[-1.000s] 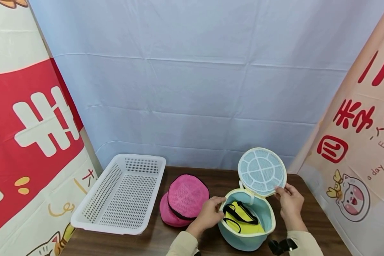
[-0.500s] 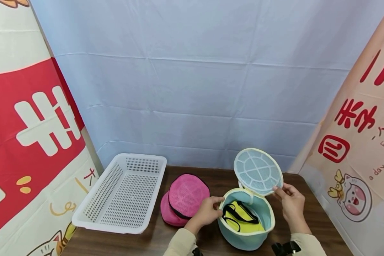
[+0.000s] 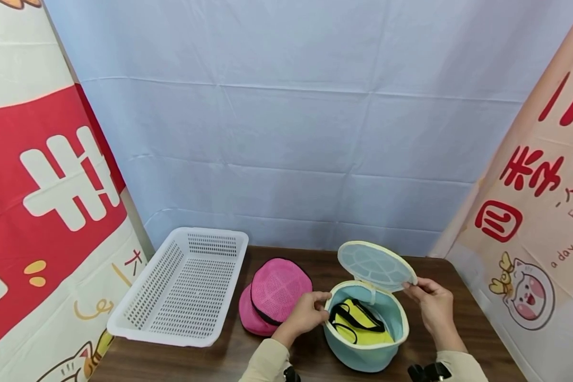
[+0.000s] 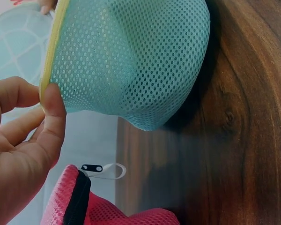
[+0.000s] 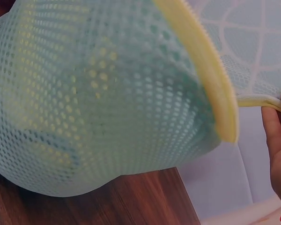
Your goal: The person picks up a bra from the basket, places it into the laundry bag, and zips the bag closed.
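Observation:
A light blue mesh laundry bag [image 3: 358,359] with yellow trim stands on the table, its round lid [image 3: 374,265] raised at a tilt over the back. Inside lies a bright yellow garment [image 3: 376,337] with black straps; its exact kind is unclear. My left hand [image 3: 307,314] pinches the bag's rim between thumb and fingers, as the left wrist view confirms. At the lid's right edge, my right hand [image 3: 434,307] pinches the yellow border. Through the mesh [image 5: 98,93] in the right wrist view, yellow shows faintly.
Left of the blue bag sits a pink mesh bag [image 3: 279,289] with a black zipper band. A white perforated plastic basket [image 3: 191,297] stands farther left on the dark wooden table [image 3: 234,339]. A pale cloth backdrop [image 3: 286,132] hangs behind.
The lid has swung down from nearly upright to a lower tilt, with my right hand drawing its edge along. My left hand keeps its grip on the rim.

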The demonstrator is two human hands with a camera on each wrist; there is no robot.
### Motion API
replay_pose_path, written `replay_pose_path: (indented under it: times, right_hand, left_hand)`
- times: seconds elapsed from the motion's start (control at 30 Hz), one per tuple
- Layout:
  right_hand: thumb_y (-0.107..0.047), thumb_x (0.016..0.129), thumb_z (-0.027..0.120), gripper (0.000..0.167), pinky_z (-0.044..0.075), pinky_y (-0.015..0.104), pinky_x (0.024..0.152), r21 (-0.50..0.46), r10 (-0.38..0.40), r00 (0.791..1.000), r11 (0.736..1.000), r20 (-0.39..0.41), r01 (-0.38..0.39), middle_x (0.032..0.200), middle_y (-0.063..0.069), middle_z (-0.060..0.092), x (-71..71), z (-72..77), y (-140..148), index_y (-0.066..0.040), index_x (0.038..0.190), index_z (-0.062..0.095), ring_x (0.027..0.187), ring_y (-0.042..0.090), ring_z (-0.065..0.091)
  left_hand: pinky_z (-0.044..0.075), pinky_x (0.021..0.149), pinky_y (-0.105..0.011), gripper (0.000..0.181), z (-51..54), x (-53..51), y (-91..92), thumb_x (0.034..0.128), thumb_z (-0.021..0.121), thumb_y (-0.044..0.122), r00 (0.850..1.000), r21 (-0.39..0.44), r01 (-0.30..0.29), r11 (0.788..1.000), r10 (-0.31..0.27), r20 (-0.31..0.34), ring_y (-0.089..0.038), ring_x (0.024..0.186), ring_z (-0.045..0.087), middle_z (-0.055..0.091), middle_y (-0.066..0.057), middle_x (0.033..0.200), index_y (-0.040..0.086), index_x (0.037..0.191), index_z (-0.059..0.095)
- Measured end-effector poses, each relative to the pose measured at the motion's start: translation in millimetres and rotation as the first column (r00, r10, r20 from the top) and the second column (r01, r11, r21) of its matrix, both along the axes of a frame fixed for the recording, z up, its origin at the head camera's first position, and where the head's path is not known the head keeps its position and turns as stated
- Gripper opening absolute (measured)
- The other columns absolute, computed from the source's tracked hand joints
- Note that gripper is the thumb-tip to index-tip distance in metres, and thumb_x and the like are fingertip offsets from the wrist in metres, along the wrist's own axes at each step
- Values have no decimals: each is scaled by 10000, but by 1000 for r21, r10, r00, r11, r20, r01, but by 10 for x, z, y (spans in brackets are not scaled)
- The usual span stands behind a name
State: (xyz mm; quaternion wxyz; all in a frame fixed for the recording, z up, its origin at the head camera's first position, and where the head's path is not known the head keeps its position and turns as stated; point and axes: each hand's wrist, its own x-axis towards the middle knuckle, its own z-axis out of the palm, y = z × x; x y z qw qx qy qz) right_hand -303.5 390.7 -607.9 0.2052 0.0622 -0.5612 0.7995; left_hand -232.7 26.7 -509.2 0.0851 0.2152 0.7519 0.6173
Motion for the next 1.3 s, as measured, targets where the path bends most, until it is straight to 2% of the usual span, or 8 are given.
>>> replay_pose_path:
  times: [0.23,0.37,0.5,0.77,0.9,1.0,1.13,1.3]
  right_hand:
    - [91,745,714,300,510,376,705,19,-42,998,999,44,42,895,171,656,-36,-54,14,159,1018,608,796,268,662]
    - [20,777,716,323,522,312,690,168,-61,997,984,55,51,1021,159,626,-7,-56,28,128,1062,610,852,227,634]
    - [-49,804,711,336,521,272,653,281,-76,995,958,69,54,1060,152,609,34,-75,32,97,1090,616,867,223,605]
    - [25,797,695,310,519,260,630,233,-29,997,972,74,11,972,110,648,206,32,9,98,1088,618,798,189,608]
    - [-18,832,677,261,516,259,637,308,4,989,950,145,-49,942,41,657,481,415,-170,70,1074,635,796,147,597]
    - [-61,839,682,282,508,248,617,355,-28,983,934,180,-38,941,44,649,502,386,-169,77,1079,627,791,159,582]
    - [-69,833,687,331,507,236,602,351,-22,989,936,146,-31,985,90,641,309,-23,48,96,1107,604,822,182,584]
    - [-99,855,670,331,522,294,677,327,105,965,927,240,-182,1032,52,662,457,189,3,49,1147,617,890,159,625]
  left_hand:
    - [510,554,-307,394,279,107,-47,782,543,-169,1000,47,14,999,-15,21,-108,609,513,582,-145,785,-172,1175,528]
    - [516,609,-460,402,320,118,-50,780,534,-175,999,66,16,998,-18,27,-116,611,517,586,-177,774,-175,1181,520]
    - [512,616,-474,417,298,104,-45,768,532,-179,999,81,4,997,-7,32,-108,626,520,600,-235,899,-174,1185,519]
    - [526,608,-405,401,154,35,-1,781,557,-161,998,103,-10,995,3,64,-117,670,535,578,-266,1034,-147,1182,539]
    - [530,606,-390,402,-5,-38,28,793,571,-140,996,103,-20,994,11,87,-103,663,546,594,-225,998,-101,1192,558]
    - [531,597,-378,405,-64,-66,35,790,582,-133,995,104,-35,994,24,101,-112,660,552,602,-203,975,-77,1192,570]
    - [528,597,-399,410,-66,-60,32,792,577,-130,993,104,-49,993,38,108,-129,650,555,607,-184,979,-63,1196,574]
    - [528,604,-412,400,-95,-52,34,812,501,-123,991,130,-55,990,37,132,-147,621,556,612,-132,970,-83,1206,557]
